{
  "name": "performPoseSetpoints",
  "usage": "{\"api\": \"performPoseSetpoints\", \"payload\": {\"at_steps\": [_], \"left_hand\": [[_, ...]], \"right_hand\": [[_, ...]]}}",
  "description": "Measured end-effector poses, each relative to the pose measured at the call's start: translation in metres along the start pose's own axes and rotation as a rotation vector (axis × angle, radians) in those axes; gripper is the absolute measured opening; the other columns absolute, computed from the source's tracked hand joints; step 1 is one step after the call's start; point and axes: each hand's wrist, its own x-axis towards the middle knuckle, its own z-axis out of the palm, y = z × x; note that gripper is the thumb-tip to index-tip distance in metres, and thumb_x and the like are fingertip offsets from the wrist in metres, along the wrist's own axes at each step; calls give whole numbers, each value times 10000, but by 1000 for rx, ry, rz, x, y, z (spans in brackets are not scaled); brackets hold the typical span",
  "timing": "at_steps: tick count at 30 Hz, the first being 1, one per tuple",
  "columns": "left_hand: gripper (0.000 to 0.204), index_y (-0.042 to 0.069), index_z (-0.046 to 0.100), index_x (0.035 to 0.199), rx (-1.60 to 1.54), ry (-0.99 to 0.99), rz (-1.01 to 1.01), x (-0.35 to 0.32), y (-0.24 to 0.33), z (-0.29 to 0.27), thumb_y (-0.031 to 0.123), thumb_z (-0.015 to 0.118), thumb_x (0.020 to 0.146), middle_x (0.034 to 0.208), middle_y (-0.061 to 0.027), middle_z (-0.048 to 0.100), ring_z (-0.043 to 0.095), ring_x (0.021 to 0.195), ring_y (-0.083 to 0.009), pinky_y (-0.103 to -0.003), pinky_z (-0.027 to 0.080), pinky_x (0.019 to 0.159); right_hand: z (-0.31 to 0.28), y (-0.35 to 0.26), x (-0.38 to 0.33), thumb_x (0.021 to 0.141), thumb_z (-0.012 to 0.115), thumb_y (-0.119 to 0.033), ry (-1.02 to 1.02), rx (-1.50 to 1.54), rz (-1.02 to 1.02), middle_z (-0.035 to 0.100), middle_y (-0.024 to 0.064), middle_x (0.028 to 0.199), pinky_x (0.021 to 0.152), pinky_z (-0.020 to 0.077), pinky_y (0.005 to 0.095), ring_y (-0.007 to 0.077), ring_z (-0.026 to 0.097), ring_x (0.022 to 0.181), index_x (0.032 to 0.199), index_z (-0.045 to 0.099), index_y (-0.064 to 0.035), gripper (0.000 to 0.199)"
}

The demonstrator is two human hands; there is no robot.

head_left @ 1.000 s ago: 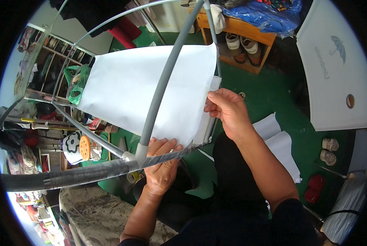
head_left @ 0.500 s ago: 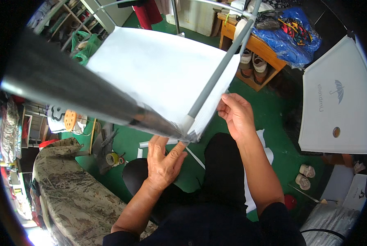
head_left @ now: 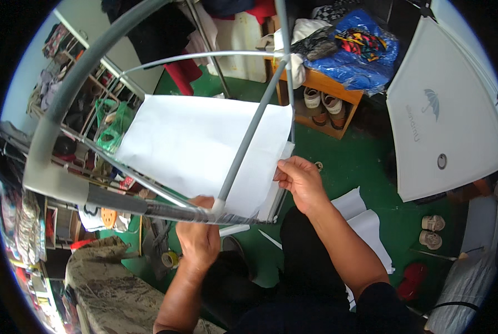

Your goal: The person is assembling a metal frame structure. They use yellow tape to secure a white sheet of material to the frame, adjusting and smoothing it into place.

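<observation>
A large white sheet (head_left: pixel 199 150) is held up flat behind a grey metal frame (head_left: pixel 243 153). It is plain and unprinted, tilted slightly, with its right edge doubled over a second layer. Its lower edge is met by the frame's bottom bar.

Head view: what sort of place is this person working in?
Probably a cluttered home workshop or storage room. A green floor is strewn with paper offcuts, shoes sit in a wooden rack, and crowded shelves line the left. Both hands hold a white sheet against a grey frame.
</observation>
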Motion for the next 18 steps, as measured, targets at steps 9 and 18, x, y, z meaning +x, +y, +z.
{"api": "performPoseSetpoints", "payload": {"at_steps": [9, 18], "left_hand": [[386, -7, 623, 1274, -15, -353, 245, 151, -72, 120, -10, 641, 888, 1374, -208, 598, 560, 1281, -397, -436, 439, 1108], [364, -10, 629, 1269, 45, -414, 207, 181, -71, 139, 28, 631, 907, 1318, -209, 637, 595, 1239, -381, -435, 463, 1070]], "right_hand": [[5, 7, -1, 956, 691, -198, 9, 58, 39, 709, 38, 826, 678, 483, 253, 125, 659, 759, 868, 657, -90, 143], [-1, 3, -2, 965, 677, -213, 25, 68, 31, 705, 54, 845, 674, 482, 257, 136, 662, 770, 901, 651, -66, 163]]}}
